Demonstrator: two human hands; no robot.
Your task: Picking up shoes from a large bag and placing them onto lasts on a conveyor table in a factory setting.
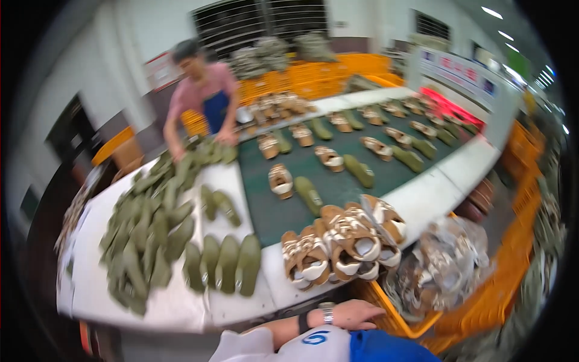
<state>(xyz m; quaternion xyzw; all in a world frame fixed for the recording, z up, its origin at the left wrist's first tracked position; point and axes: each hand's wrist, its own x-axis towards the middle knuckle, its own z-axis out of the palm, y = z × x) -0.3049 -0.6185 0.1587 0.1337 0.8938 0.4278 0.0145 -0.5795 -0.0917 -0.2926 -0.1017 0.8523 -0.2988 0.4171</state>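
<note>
My left hand (354, 314) lies across the front of my body at the lower edge, with a metal watch and a dark band at the wrist. Its fingers point right, stretched out beside the rim of an orange crate (395, 314), and nothing shows in them. No part of my right hand is in view. Just beyond my left hand, several brown-and-white shoes (344, 241) stand clustered on the white table edge. Left of them, several green insoles (227, 264) lie in a row, with a large heap of green insoles (145, 235) farther left.
A green conveyor belt (265, 208) carries shoes and insoles in rows. Across the table, a person (202, 90) in a pink top has both hands at the heap. Plastic-wrapped shoes (446, 259) fill the orange crate. More orange crates (525, 223) stand along the right.
</note>
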